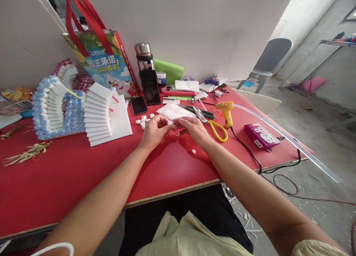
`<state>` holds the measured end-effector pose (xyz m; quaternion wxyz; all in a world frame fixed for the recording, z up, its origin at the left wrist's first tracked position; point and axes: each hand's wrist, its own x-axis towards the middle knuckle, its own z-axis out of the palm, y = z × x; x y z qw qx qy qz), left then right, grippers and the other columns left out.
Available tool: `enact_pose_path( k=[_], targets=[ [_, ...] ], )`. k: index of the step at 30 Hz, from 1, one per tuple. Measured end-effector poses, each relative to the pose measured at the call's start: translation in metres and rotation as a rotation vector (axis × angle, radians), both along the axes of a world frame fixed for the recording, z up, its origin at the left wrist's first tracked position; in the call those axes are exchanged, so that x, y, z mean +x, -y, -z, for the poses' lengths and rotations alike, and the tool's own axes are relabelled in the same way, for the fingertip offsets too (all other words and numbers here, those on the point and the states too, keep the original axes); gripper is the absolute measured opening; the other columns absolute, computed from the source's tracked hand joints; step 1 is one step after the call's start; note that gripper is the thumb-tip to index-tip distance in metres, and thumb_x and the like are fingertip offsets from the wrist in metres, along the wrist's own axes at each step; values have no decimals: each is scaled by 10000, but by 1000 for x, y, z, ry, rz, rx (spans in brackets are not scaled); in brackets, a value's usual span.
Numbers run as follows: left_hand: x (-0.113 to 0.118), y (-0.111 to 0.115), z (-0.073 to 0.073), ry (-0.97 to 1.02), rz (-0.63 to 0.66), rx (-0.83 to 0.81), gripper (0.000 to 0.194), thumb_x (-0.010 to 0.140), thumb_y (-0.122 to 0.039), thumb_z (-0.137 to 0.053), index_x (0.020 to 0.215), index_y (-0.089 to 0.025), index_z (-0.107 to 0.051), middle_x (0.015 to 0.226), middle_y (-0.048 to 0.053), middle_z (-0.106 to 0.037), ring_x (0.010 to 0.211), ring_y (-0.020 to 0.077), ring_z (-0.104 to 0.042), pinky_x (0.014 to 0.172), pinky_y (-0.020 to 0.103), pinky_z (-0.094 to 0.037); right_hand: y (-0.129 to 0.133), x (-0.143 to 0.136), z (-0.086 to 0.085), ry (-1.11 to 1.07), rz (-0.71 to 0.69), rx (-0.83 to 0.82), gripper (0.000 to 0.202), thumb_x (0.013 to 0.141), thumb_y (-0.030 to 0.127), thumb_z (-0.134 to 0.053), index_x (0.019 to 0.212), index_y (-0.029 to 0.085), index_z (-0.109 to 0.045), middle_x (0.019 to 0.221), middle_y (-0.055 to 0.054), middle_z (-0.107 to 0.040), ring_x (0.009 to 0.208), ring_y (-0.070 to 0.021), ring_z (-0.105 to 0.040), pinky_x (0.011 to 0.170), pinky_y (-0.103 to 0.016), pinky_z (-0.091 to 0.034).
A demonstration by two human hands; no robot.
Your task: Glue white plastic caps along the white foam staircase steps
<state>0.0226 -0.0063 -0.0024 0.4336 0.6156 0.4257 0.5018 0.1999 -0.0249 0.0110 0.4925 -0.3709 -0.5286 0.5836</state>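
Note:
Over the middle of the red table, my left hand [156, 133] pinches a small white rolled piece [170, 122] between thumb and fingers. My right hand [194, 130] meets it from the other side, its closed fingertips at the same piece. Just beyond my left hand lie several similar white rolls [143, 119]. A loose white scrap [194, 151] rests on the tabletop below my right hand. Behind both hands is a folded white sheet [175, 110]. The undersides of my fingers are partly hidden.
A yellow glue gun [226, 111] with a long clear stick and a purple power socket [261, 136] stand right. Pliers [204, 112] and a yellow loop [218, 131] lie nearby. White foam strips [97, 115], phones [149, 87], a steel flask [144, 55] and a bag [105, 66] occupy the left and back.

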Motion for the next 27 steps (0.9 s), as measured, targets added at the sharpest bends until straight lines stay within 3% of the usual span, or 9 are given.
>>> enact_pose_path(
  k=[18,27],
  targets=[
    [1,9,-2,-225,-193,140,332,706,-394,-831,759,-216,-556,663,-19,-641,624,152,-587,589,269,-409,5,-2,-1,48,-31,10,400,879,526,-633,982,168,-777,922,-68,-740,876,-182,-678,721,-254,-537],
    [-1,6,2,-259,-173,161,282,737,-357,-796,766,-226,-548,662,-20,-634,617,155,-568,584,278,-404,5,-2,-2,63,-26,16,414,871,529,-645,961,150,-788,922,-83,-739,882,-194,-671,716,-265,-544]
  ],
)
